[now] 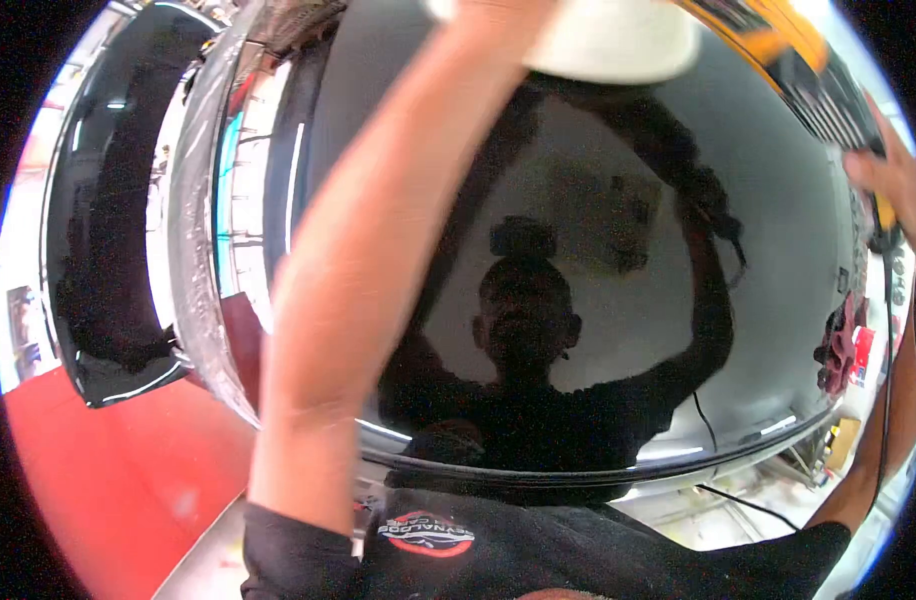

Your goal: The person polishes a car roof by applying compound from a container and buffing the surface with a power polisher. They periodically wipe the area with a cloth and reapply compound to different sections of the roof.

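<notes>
A yellow and black power polisher (778, 55) reaches in from the top right, its body cut off by the frame edge. Its round white pad (628, 40) lies against a glossy black car panel (578, 170). My right hand (893, 185) is closed around the rear end of the polisher. Across the panel stretches my left arm, slightly blurred, and my left hand (503, 12) is at the top edge beside the pad. The fingers of that hand are out of frame.
A black power cord (888, 330) hangs down past my right arm. Another black car part (103, 200) stands at the left, above a red surface (108, 480). Clear plastic sheeting (198, 180) borders the panel. A dark red cloth (838, 345) lies at the panel's right edge.
</notes>
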{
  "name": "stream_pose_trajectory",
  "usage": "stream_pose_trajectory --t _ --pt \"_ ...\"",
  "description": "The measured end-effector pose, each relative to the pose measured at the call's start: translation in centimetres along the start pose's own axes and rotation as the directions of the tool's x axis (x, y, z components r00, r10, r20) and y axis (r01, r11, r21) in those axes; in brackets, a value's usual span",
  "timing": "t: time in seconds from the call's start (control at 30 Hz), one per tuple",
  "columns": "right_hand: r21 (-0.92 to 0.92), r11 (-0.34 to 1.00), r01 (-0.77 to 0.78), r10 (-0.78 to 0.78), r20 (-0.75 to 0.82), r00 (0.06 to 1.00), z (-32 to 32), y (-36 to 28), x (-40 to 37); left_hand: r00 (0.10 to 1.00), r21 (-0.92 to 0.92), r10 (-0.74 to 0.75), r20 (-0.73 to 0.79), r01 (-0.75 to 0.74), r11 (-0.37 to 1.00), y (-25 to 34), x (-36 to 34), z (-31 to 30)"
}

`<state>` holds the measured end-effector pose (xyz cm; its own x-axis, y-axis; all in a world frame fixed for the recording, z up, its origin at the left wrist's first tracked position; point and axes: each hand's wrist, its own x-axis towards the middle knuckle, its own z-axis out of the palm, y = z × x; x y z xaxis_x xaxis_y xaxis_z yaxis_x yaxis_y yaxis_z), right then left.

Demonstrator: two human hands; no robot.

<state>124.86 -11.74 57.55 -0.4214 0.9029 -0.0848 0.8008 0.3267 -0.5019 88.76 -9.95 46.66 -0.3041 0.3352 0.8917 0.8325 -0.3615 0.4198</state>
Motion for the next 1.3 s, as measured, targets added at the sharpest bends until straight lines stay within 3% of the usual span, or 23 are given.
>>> stream_pose_trajectory --t 0.03,0.1,0.13,0.17,0.23,0.3,0.33,0.37,0.43,0.57,0.6,0.67,0.73,0.77,0.8,0.87,0.9,0.97,1.03,1.1,1.17,1.23,1.3 --pt "-0.079 0.997 0.02 -0.017 0.041 0.999 -1.6 0.2 -1.9 0.967 -0.401 -0.241 0.085 0.255 0.88 3.3 -0.3 1.3" --pt "-0.282 0.959 0.037 -0.015 0.079 0.997 -4.7 2.5 -5.9 0.934 -0.54 -0.233 0.27 0.348 0.767 9.0 -1.3 2.9" --pt "-0.15 0.981 -0.125 0.136 0.065 0.989 -5.5 4.0 -8.1 0.872 -0.53 -0.249 0.422 0.46 0.713 11.8 -1.3 2.9" --pt "-0.017 0.958 -0.287 0.287 0.072 0.955 -6.1 5.5 -10.3 0.876 -0.582 -0.195 0.441 0.445 0.681 13.6 -2.0 3.9" --pt "-0.058 0.844 -0.533 0.533 -0.009 0.846 -6.8 7.2 -14.0 0.901 -0.638 -0.114 0.419 0.381 0.669 16.9 -3.0 5.3" --pt "-0.356 0.617 -0.702 0.655 -0.261 0.709 -7.3 8.4 -17.1 0.94 -0.552 -0.112 0.323 0.284 0.784 19.7 -4.9 9.4" --pt "0.001 0.872 -0.489 0.484 -0.138 0.864 -8.3 13.1 -19.0 0.953 -0.437 -0.137 0.269 0.248 0.865 21.3 -6.1 13.3" --pt "0.066 0.86 -0.505 0.51 -0.13 0.85 -8.0 12.7 -19.8 0.963 -0.31 -0.161 0.214 0.224 0.924 22.9 -7.3 17.1" --pt "0.19 0.827 -0.53 0.554 -0.107 0.826 -7.6 10.6 -20.8 0.86 -0.668 -0.276 0.428 0.507 0.544 22.3 -5.9 6.9" --pt "0.112 0.864 -0.49 0.488 0.045 0.872 -7.5 4.1 -19.9 0.892 -0.695 -0.299 0.339 0.452 0.56 20.3 -5.1 1.5" --pt "0.086 0.877 -0.472 0.465 0.085 0.881 -7.4 2.0 -19.0 0.881 -0.746 -0.349 0.321 0.462 0.479 19.5 -4.7 -0.8" --pt "-0.042 0.883 -0.468 0.469 0.126 0.874 -7.2 -2.3 -17.9 0.889 -0.722 -0.378 0.259 0.438 0.536 17.5 -3.6 -5.5" --pt "-0.073 0.95 -0.304 0.312 0.158 0.937 -4.0 -9.0 -14.9 0.875 -0.66 -0.432 0.218 0.458 0.595 12.8 -3.5 -9.3" --pt "-0.088 0.971 -0.222 0.234 0.168 0.958 -2.6 -12.3 -14.4 0.882 -0.428 -0.392 0.26 0.469 0.772 10.6 -2.8 -13.0" --pt "-0.118 0.975 -0.188 0.21 0.22 0.953 -0.9 -12.8 -10.8 0.967 -0.404 -0.255 -0.014 0.228 0.886 6.5 -3.7 -12.6" --pt "-0.107 0.988 -0.111 0.138 0.294 0.946 1.4 -16.0 -6.7 0.946 -0.369 -0.271 -0.179 0.191 0.91 2.1 -4.1 -14.8" --pt "-0.101 0.992 -0.079 0.108 0.329 0.938 2.5 -18.0 -5.2 0.882 -0.408 -0.466 -0.076 0.399 0.821 0.9 -3.7 -17.2" --pt "-0.078 0.997 0.011 0.024 0.425 0.905 5.3 -22.9 -3.1 0.843 -0.314 -0.517 -0.152 0.454 0.834 -2.3 -3.3 -20.5" --pt "-0.092 0.987 0.132 -0.079 0.434 0.898 7.1 -24.4 -0.1 0.855 -0.186 -0.437 -0.279 0.399 0.898 -6.5 -3.1 -22.6" --pt "-0.136 0.96 0.244 -0.178 0.379 0.908 10.0 -24.0 2.6 0.778 -0.356 -0.594 -0.202 0.507 0.785 -9.0 -3.4 -25.7" --pt "-0.138 0.941 0.308 -0.237 0.38 0.894 12.4 -24.9 4.5 0.698 -0.347 -0.697 -0.167 0.62 0.704 -9.7 -3.4 -28.7" --pt "-0.157 0.912 0.38 -0.297 0.388 0.873 14.1 -27.4 3.5 0.804 -0.357 -0.536 -0.258 0.436 0.826 -12.5 -4.8 -30.3" --pt "-0.195 0.876 0.442 -0.348 0.378 0.858 14.3 -28.7 1.3 0.841 -0.392 -0.501 -0.205 0.398 0.829 -11.2 -5.2 -31.2"
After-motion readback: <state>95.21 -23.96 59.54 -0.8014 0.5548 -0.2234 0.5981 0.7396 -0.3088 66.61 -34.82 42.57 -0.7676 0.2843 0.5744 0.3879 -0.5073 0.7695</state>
